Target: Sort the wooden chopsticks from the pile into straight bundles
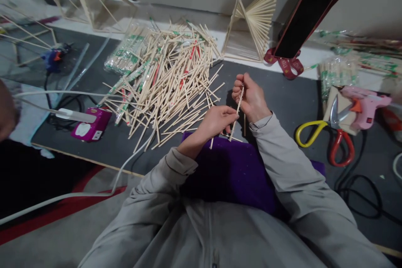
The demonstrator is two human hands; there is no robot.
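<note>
A thin wooden stick [240, 101] slants between my two hands above the near edge of the dark table. My right hand [252, 97] has its fingers curled round the upper end. Lower down, my left hand [216, 121] pinches the same stick, and its bottom end pokes out below the fingers. Other loose sticks [211, 143] lie beneath my left hand, partly hidden by it. Just left of my hands spreads a big heap of wooden sticks [176, 79], some in paper sleeves with green or red print. Purple cloth [226, 171] lies below my forearms.
Scissors [334, 119] and a pink glue gun [366, 106] lie at right. Behind stand a phone [306, 21] and a twisted stick model [251, 29]. At left are a purple power adapter [91, 124], a white cable [122, 163] and a blue glue gun [52, 59].
</note>
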